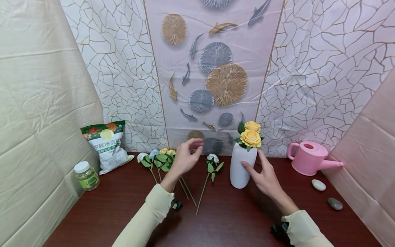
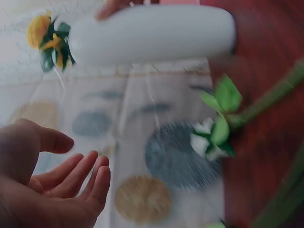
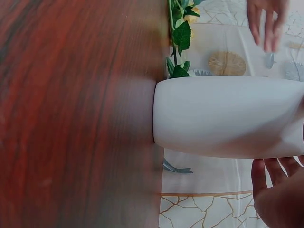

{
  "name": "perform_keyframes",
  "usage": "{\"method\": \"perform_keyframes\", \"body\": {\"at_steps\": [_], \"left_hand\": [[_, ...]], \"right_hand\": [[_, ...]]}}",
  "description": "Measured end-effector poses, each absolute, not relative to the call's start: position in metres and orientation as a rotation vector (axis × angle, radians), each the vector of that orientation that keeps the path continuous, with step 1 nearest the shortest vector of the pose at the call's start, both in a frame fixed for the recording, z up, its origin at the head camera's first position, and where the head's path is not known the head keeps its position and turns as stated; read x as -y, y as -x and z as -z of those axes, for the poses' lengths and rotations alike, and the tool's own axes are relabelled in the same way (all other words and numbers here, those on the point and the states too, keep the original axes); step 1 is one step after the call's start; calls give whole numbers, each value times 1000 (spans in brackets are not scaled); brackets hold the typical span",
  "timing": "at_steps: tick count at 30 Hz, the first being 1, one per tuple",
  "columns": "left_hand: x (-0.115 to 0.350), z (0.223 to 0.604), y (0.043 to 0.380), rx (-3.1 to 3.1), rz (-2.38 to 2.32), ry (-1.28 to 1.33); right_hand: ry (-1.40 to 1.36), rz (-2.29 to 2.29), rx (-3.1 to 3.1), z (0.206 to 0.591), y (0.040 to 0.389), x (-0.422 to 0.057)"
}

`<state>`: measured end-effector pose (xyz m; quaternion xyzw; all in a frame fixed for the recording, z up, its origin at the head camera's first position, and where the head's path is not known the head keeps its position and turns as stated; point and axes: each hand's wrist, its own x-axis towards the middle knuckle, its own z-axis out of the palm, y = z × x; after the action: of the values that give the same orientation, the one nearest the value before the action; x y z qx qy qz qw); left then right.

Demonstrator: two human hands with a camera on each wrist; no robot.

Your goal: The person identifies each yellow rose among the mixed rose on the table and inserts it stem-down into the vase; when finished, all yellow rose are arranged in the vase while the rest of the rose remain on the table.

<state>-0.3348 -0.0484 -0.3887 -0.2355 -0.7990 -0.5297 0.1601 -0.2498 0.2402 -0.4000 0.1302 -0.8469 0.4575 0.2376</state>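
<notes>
A white vase (image 1: 242, 166) stands upright on the table with yellow roses (image 1: 251, 137) in its mouth. My right hand (image 1: 264, 175) holds it from the right side, thumb across the front and fingers round the far side; in the right wrist view the fingers (image 3: 271, 175) lie against its wall. To the left, my left hand (image 1: 187, 156) hovers above the table, fingers loosely bent, with nothing in it. Between the hands lies a single white rose (image 1: 213, 158) with a long stem. Several more cut flowers (image 1: 162, 159), white, blue and yellow, lie beneath and left of my left hand.
A pink watering can (image 1: 310, 159) is at the back right, near a white stone (image 1: 318, 185) and a grey stone (image 1: 335, 203). On the left stand a printed bag (image 1: 108, 147) and a lidded jar (image 1: 87, 176). Patterned cloth hangs behind the table (image 1: 216, 226).
</notes>
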Motion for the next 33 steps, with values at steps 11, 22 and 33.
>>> {"method": "perform_keyframes", "body": {"at_steps": [11, 22, 33], "left_hand": [[118, 431, 327, 2479, 1358, 259], [142, 443, 326, 2707, 1329, 150], [150, 456, 323, 2913, 1123, 92]], "right_hand": [[-344, -1266, 2309, 401, 249, -242], [-378, -1257, 2296, 400, 251, -240], [-380, -1255, 2306, 400, 251, -239]]}}
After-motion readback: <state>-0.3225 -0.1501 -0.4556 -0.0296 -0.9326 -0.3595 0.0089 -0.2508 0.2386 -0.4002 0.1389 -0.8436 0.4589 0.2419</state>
